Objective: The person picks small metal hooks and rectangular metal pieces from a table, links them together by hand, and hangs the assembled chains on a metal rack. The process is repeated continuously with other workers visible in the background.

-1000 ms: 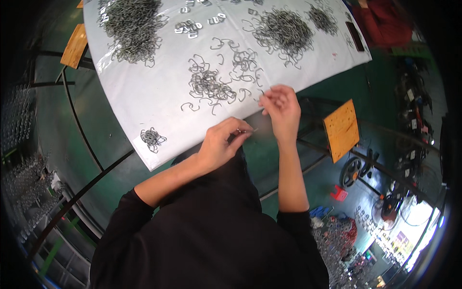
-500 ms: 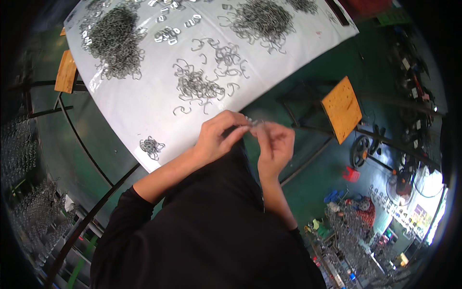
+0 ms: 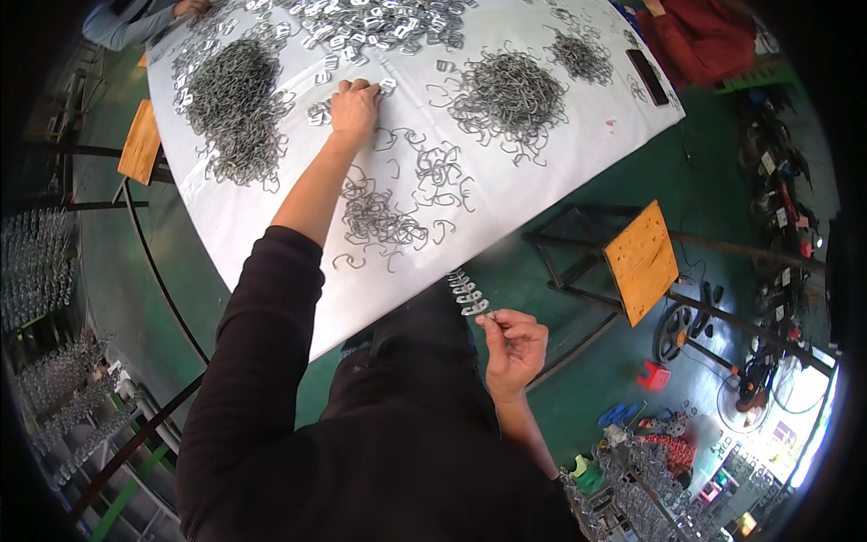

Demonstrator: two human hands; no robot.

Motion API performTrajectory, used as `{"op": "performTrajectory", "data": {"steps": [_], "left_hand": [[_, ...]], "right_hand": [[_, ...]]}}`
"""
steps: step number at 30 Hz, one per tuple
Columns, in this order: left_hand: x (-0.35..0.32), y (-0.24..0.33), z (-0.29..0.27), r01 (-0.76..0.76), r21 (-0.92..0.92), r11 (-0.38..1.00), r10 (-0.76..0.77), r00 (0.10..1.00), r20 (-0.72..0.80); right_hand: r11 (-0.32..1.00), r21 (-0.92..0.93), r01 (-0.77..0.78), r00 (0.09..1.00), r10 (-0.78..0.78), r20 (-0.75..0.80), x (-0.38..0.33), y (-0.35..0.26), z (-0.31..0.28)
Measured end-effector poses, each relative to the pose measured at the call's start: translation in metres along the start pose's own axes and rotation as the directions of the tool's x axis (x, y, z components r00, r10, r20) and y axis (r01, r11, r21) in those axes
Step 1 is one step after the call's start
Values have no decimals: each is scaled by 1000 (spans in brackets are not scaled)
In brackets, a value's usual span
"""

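A worker's right hand is pinching one end of a short chain of metal pieces, which is stretching from the fingertips toward the table's edge. The left hand is reaching over the white tabletop, fingers bending beside a flat metal buckle; whether they are gripping anything cannot be told. Around it, heaps of wire hooks are lying.

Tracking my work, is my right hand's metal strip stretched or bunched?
Stretched: the metal strip runs in a row from the right hand.
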State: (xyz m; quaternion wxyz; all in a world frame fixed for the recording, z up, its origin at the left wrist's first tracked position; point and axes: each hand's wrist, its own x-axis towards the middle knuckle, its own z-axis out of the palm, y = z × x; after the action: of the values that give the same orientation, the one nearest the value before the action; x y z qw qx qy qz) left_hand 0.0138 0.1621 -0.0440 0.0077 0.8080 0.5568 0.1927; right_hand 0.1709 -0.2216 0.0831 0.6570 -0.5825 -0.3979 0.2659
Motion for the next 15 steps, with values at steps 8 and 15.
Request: {"op": "performTrajectory", "data": {"steps": [8, 15], "left_hand": [[-87, 88, -93, 245, -720, 649, -3, 948, 320], [-176, 157, -191, 379, -820, 430, 165, 860, 484]], "right_hand": [[998, -58, 37, 999, -35, 42, 4, 2, 5], [992, -120, 46, 995, -34, 97, 2, 7, 13]]}}
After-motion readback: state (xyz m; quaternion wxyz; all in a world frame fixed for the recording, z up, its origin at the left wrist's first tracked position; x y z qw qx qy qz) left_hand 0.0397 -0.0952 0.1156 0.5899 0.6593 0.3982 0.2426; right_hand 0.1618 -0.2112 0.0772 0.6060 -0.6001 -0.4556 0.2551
